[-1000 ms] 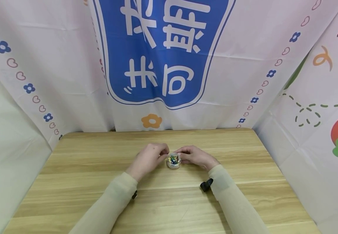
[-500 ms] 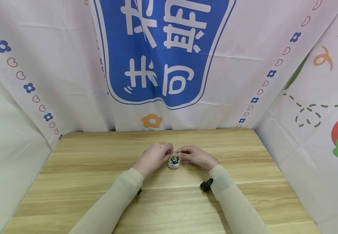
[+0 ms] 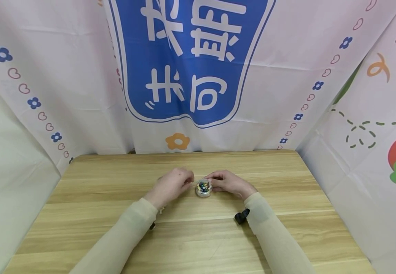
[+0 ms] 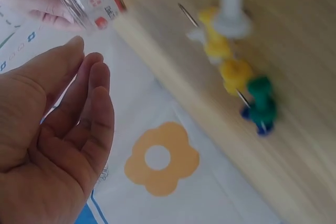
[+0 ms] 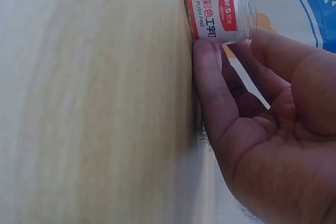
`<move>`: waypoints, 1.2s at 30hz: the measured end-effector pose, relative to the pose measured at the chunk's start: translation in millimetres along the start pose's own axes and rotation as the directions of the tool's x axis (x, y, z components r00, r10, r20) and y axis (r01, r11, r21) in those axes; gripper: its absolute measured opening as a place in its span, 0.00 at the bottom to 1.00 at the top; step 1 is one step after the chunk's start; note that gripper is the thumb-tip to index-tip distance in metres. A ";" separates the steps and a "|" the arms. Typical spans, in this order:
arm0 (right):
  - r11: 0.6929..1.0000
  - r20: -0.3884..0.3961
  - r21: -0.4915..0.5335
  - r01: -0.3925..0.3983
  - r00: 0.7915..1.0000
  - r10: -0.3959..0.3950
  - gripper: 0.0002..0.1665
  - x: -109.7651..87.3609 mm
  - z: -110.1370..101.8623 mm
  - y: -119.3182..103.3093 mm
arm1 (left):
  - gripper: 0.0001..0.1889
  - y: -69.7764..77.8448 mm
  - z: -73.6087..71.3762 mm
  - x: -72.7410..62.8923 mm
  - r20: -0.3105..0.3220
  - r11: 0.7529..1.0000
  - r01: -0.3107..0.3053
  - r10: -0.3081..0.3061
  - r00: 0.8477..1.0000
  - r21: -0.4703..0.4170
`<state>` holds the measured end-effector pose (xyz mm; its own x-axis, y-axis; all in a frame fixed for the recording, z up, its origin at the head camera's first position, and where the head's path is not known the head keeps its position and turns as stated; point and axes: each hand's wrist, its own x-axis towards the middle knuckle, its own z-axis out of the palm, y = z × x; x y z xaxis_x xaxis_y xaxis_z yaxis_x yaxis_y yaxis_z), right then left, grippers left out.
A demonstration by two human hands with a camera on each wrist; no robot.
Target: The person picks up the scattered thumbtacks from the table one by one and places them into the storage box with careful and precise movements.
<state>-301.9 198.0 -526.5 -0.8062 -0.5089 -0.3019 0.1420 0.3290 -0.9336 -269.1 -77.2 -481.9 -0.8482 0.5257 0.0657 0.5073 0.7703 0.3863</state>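
Observation:
A small clear jar [image 3: 203,193] stands upright on the wooden table, filled with colourful push pins [image 3: 203,187]. Its label reads PUSH PINS in the right wrist view. My right hand [image 3: 230,183] steadies this jar [image 5: 223,9] from the right, thumb and fingers gripping its wall. Just left of the jar is my left hand [image 3: 172,185], its fingers loosely curved and nothing visible between thumb and fingertips [image 4: 76,44]. Loose push pins, white [image 4: 231,6], yellow [image 4: 236,74] and green [image 4: 261,100], lie on the table near the left wrist.
The wooden table [image 3: 273,236] reaches back to a printed white cloth [image 3: 91,125]. Beside the right sleeve, a black wrist-camera piece [image 3: 241,216] sits low over the tabletop. In the head view the left forearm partly covers the loose pins [image 3: 163,209].
My left hand moved right to the jar's mouth, then drew back left, uncovering some loose pins by the wrist. My right hand and the jar stayed in place.

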 end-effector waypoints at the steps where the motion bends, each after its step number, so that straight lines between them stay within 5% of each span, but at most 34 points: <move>1: 1.000 0.001 0.002 0.000 1.000 0.000 0.22 0.1 0.1 0.1 | 0.02 -1.5 -1.0 -2.3 0.007 1.000 -0.001 0.001 1.000 0.011; 20: 0.999 -0.001 0.028 -0.020 1.000 0.020 0.23 0.4 1.3 -2.2 | 0.06 -32.3 -25.8 -40.0 0.210 0.989 -0.109 0.086 0.974 0.104; 30: 0.999 -0.008 0.023 -0.025 1.000 0.025 0.22 1.6 1.1 -0.5 | 0.15 -43.6 -36.5 -53.7 0.227 0.974 -0.207 0.183 0.957 0.090; 36: 1.000 0.003 0.017 -0.006 1.000 0.006 0.23 1.1 0.7 0.1 | 0.14 -47.3 -34.9 -56.9 0.261 0.975 -0.209 0.184 0.947 0.071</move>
<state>-302.4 196.9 -527.1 -0.8032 -0.5096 -0.3084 0.1567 0.3188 -0.9348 -250.2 -156.1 -471.8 -0.6702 0.7344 -0.1069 0.6833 0.6669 0.2974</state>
